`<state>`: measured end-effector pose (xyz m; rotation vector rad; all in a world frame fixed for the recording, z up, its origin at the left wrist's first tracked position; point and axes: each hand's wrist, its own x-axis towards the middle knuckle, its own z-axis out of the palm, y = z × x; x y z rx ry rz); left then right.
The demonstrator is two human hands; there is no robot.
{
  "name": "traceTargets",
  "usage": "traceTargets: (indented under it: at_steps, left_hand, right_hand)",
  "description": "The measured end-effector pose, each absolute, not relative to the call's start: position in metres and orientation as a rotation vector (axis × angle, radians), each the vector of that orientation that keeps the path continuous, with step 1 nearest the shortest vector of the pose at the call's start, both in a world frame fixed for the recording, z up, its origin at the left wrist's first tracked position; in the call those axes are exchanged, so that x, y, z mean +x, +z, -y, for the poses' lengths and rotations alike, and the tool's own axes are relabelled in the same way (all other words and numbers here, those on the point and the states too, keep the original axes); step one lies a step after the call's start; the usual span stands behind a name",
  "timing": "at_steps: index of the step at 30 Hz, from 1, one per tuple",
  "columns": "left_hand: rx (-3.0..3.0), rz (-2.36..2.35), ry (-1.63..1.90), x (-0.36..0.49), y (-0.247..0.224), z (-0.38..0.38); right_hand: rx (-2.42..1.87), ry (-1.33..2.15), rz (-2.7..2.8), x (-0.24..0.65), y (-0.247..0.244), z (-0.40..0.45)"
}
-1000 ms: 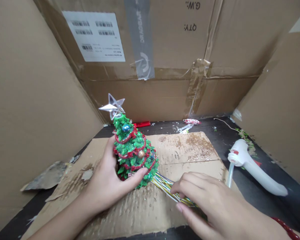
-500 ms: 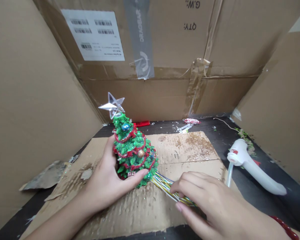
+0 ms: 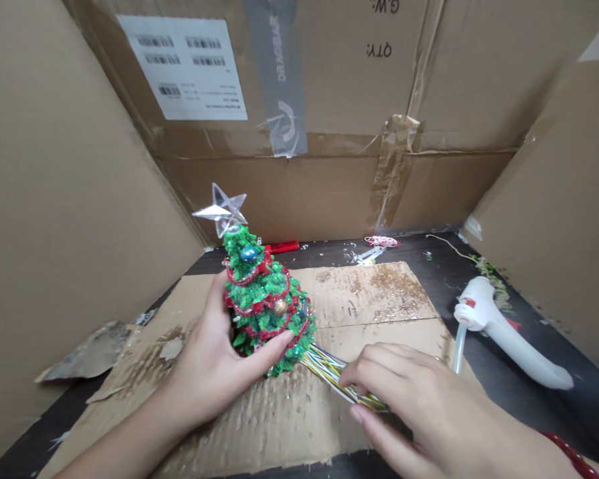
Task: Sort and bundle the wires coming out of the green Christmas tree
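Two hands (image 3: 214,356) (image 3: 414,402), one Christmas tree (image 3: 265,287)

The tree (image 3: 269,303) leans in the left hand (image 3: 214,362) over the mat (image 3: 339,296); wires (image 3: 325,370) run rightward from it to the right hand (image 3: 414,389). The glue gun (image 3: 512,342) lies right of the mat, string (image 3: 383,241) beyond the far edge, a wall (image 3: 329,193) behind.

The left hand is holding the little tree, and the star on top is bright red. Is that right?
Not quite: the star is clear, not red, as the head view shows. The left hand does hold the tree.
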<state>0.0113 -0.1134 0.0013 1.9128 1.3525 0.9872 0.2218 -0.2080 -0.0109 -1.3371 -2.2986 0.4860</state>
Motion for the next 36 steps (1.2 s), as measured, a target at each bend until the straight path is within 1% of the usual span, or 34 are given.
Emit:
traceTargets:
  at_steps: [6,22,28,36]
  left_hand:
    - [1.889,-1.364,0.979,0.013,0.002,0.114]
    - [2.110,-1.393,0.879,0.003,0.000,0.109]
    - [2.295,-1.352,0.711,-0.010,-0.007,0.100]
    - [2.328,-1.250,0.726,-0.009,-0.006,0.098]
  right_hand:
    - [-1.346,0.517,2.290,0.223,-0.014,0.209]
    - [-1.331,0.483,2.294,0.223,-0.013,0.209]
    - [-1.339,0.474,2.309,0.222,-0.011,0.209]
    - [-1.371,0.531,2.320,0.223,-0.010,0.210]
